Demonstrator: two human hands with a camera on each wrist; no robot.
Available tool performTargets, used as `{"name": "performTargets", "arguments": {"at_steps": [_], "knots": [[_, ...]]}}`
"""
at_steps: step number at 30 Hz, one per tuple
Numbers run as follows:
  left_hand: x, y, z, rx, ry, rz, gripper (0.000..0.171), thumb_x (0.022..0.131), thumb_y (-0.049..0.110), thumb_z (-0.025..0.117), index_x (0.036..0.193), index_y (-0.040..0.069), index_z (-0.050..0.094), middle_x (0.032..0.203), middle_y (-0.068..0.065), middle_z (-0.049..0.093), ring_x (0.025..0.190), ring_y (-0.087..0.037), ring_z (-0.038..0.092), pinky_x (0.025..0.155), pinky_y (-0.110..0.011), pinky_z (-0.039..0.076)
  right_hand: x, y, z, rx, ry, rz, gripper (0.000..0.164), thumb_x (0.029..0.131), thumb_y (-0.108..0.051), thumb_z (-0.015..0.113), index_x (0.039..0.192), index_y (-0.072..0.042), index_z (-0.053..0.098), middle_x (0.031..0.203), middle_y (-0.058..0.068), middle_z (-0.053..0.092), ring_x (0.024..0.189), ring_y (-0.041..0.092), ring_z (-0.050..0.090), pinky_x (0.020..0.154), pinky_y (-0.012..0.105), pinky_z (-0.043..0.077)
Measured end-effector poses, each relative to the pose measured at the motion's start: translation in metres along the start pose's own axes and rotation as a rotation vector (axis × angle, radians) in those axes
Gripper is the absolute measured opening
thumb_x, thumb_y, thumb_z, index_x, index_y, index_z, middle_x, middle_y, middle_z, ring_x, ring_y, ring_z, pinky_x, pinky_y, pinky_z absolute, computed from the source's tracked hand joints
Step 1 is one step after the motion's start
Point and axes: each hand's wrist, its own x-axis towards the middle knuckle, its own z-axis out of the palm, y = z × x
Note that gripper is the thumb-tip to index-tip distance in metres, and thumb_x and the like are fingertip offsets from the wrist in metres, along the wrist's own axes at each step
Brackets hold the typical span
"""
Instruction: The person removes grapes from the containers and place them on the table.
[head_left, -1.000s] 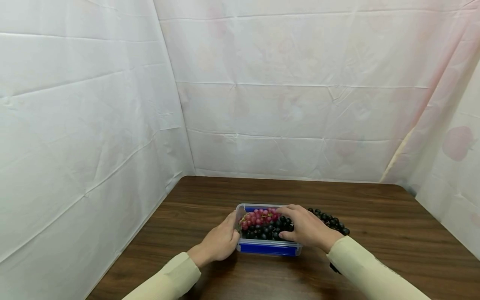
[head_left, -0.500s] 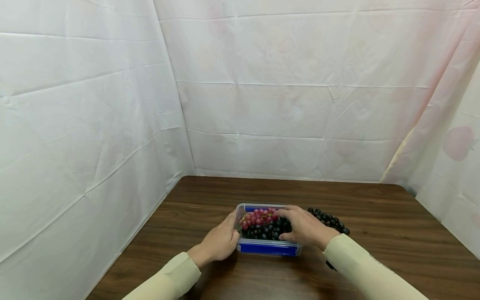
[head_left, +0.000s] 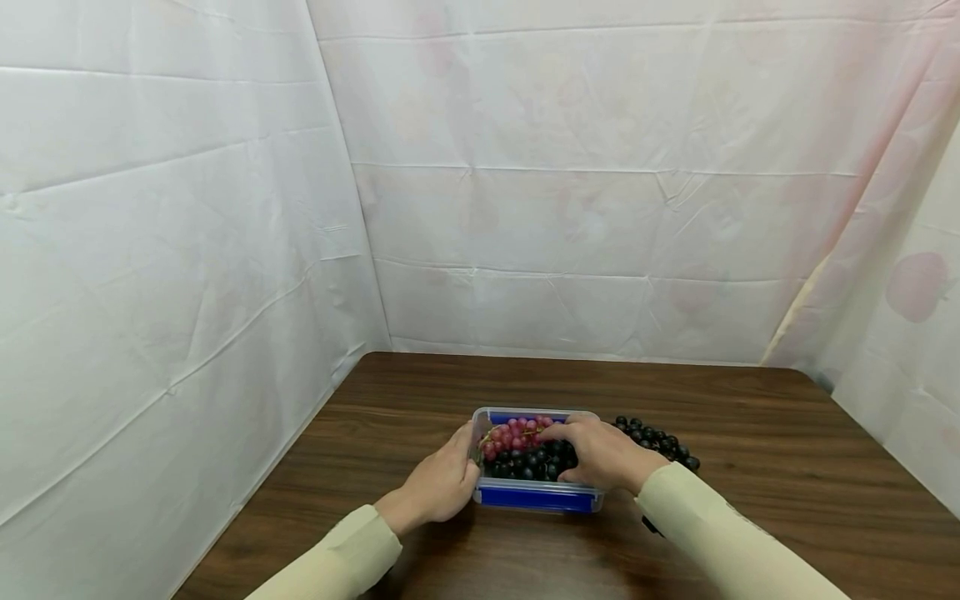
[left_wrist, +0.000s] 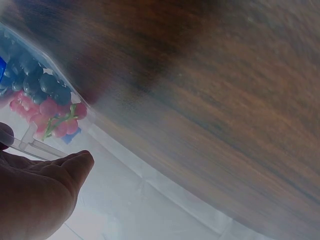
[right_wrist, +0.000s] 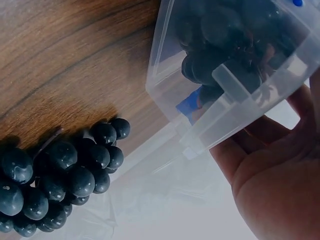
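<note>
A clear plastic container [head_left: 536, 498] with blue clips stands on the table. Inside, a bunch of red grapes [head_left: 510, 437] lies along the back and black grapes [head_left: 528, 462] fill the front. My left hand [head_left: 444, 479] rests against the container's left wall, fingers extended along it. Over the right end reaches my right hand [head_left: 600, 454], its fingers and thumb curved around black grapes inside; the fingertips come close to the red bunch. That hand hides the container's right part. In the right wrist view, the right palm is beside the rim, with dark grapes behind the wall.
Another bunch of black grapes [head_left: 660, 440] lies on the brown wooden table [head_left: 420, 383], just right of the container and partly behind the right hand. White cloth [head_left: 555, 208] hangs at the back and both sides of the table.
My right hand has shifted slightly left, farther into the container over the grapes, and its forearm has followed. The left hand and the container have stayed in place.
</note>
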Motion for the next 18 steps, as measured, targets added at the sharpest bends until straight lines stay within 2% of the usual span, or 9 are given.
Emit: {"name": "performTargets", "arguments": {"at_steps": [12,18], "knots": [[0.0,0.0,0.0,0.006,-0.006,-0.014,0.066,0.101,0.014,0.041,0.162,-0.002,0.02,0.163,-0.018,0.033,0.142,-0.029,0.044,0.112,-0.05,0.042,0.008,-0.003,0.003,-0.024,-0.047,0.036,0.061,0.082,-0.027,0.088,0.139,-0.023,0.064,0.138,0.009,0.061,0.129,0.034,0.056,0.1,0.055,0.051],[0.0,0.001,-0.001,0.012,-0.011,-0.017,0.066,0.101,0.014,0.041,0.161,-0.004,0.02,0.164,-0.019,0.032,0.144,-0.029,0.043,0.113,-0.05,0.041,0.012,-0.002,0.006,-0.022,-0.046,0.024,0.061,0.082,-0.022,0.088,0.137,-0.021,0.064,0.135,0.009,0.063,0.125,0.033,0.059,0.097,0.054,0.052]]}}
